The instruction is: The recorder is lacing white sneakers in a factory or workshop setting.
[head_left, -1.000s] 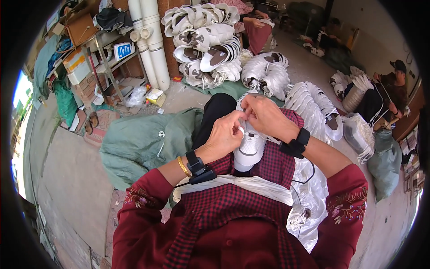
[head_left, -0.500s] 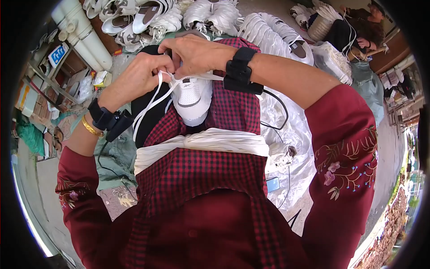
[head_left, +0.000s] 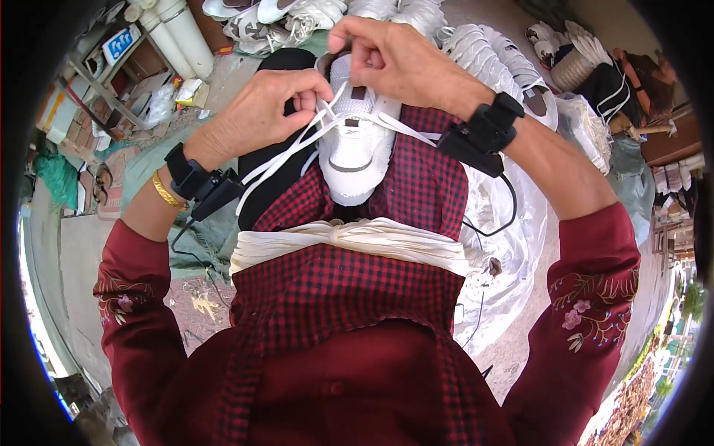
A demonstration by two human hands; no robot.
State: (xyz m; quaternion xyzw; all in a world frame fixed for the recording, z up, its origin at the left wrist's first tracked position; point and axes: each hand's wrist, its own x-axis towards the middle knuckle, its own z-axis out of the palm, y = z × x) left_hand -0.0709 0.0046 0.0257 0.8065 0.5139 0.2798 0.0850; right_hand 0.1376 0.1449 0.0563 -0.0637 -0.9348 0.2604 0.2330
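A white sneaker (head_left: 353, 160) rests toe toward me on the checked apron over my lap, its grey tongue (head_left: 342, 76) showing. White shoelace (head_left: 271, 165) crosses its throat; long loose strands trail to the left, another runs right beneath my right wrist. My left hand (head_left: 271, 108) is at the shoe's left side, fingers curled on the lace by the eyelets. Over the tongue and collar hovers my right hand (head_left: 413, 63), its fingers bent and thumb drawn in; anything between them is hidden. Both wrists wear black strapped devices.
A bundle of cream laces (head_left: 349, 241) is tied round my waist. White shoes (head_left: 494, 67) lie in rows beyond my knees. Clear plastic sheeting (head_left: 513, 245) covers the floor at right. A shelf (head_left: 97, 82) and white pipes (head_left: 175, 37) stand at left. Another person (head_left: 643, 82) sits far right.
My hands have drawn apart, the right one moving up and right off the lacing. The tongue and eyelets now show between them. The whole view has shifted slightly.
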